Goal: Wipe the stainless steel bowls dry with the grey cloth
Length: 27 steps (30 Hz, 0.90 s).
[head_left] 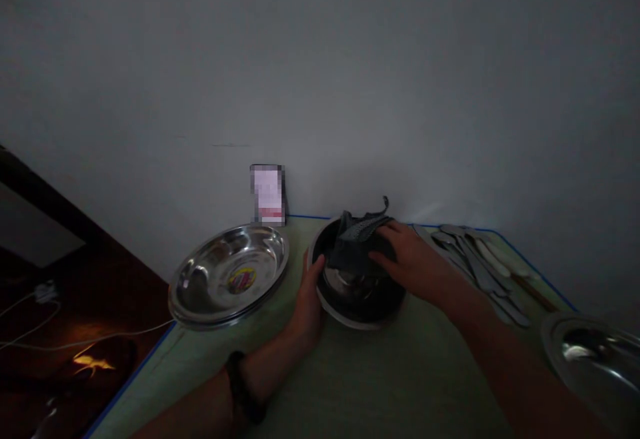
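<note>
A round metal bowl (350,323), dark inside with a pale rim, is on the table in front of me. My left hand (311,296) grips its left side, thumb over the rim. My right hand (407,256) holds a dark grey cloth (356,247) inside the bowl, its fingers closed on the cloth's right part. One thin end of the cloth sticks up above the far rim. The cloth and my right hand hide part of the bowl's inside.
Stacked shiny metal basins (200,292) stand on the left, the top one with a round sticker. A phone (269,196) leans on the wall behind them. Several spoons and other cutlery (475,262) lie at the right. Another metal basin (595,359) sits at the near right on the green table (350,386).
</note>
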{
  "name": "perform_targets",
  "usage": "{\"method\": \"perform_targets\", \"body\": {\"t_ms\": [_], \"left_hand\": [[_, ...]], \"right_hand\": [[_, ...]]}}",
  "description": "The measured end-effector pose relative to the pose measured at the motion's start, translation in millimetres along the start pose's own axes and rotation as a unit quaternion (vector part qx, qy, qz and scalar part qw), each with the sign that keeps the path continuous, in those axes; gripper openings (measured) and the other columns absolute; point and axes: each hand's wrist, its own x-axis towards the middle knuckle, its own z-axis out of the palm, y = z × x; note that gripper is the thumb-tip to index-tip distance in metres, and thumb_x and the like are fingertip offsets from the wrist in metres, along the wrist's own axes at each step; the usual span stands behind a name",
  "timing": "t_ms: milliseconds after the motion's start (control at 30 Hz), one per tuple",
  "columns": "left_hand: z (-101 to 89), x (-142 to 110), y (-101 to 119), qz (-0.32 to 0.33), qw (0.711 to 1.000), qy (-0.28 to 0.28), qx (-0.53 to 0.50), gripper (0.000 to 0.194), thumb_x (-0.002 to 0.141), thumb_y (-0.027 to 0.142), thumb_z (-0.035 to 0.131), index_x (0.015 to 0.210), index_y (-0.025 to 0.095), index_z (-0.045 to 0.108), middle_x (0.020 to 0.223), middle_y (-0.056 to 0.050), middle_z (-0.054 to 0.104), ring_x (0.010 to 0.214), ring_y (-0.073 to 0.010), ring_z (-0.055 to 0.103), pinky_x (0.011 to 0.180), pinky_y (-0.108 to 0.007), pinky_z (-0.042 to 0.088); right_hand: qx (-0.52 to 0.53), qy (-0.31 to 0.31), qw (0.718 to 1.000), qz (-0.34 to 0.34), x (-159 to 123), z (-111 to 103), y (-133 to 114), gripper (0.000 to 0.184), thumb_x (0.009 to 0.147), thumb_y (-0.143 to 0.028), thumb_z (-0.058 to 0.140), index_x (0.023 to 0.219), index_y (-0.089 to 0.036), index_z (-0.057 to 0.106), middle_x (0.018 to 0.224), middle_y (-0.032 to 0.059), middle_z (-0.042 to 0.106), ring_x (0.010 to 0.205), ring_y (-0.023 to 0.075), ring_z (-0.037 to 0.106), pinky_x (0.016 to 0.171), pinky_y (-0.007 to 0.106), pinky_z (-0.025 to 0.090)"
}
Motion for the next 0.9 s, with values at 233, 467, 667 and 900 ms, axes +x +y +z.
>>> {"method": "perform_targets", "body": {"t_ms": [233,467,667,900], "left_hand": [[4.5,0,5,-0.032,0.999,-0.004,-0.015,0.043,0.085,0.029,0.055,0.126,0.016,0.056,0.117,-0.009,0.069,0.114,-0.0261,0.06,0.101,-0.04,0.043],[6.2,1,5,-0.033,0.999,-0.023,-0.011,0.043,0.084,0.03,0.057,0.126,0.018,0.057,0.118,-0.008,0.068,0.108,-0.0258,0.064,0.1,-0.04,0.044],[-0.5,5,2,-0.032,0.999,-0.017,0.001,0.046,0.082,0.033,0.059,0.126,0.018,0.057,0.113,-0.008,0.071,0.108,-0.0261,0.064,0.1,-0.04,0.043],[2.3,3,4,-0.05,0.998,-0.018,0.025,0.044,0.085,0.036,0.055,0.123,0.014,0.058,0.109,-0.009,0.072,0.11,-0.0267,0.063,0.1,-0.039,0.043]], "right_hand": [[-0.092,-0.024,0.993,-0.077,-10,33,-2,0.063,0.072,-0.007,0.058,0.132,-0.021,0.047,0.142,0.0105,0.043,0.131,0.0293,0.037,0.106,0.045,0.036],[-0.077,-0.006,0.997,0.006,2,44,-3,0.034,0.082,-0.011,0.042,0.113,-0.014,0.057,0.109,0.0159,0.063,0.102,0.0275,0.058,0.089,0.041,0.044],[0.24,0.192,0.93,0.203,13,9,12,0.018,0.076,-0.028,0.044,0.086,-0.019,0.055,0.086,0.0088,0.066,0.085,0.0237,0.061,0.078,0.036,0.047],[0.566,0.2,0.768,0.223,15,-29,24,0.016,0.073,-0.025,0.029,0.074,-0.023,0.045,0.084,0.0073,0.061,0.087,0.022,0.062,0.079,0.039,0.051]]}}
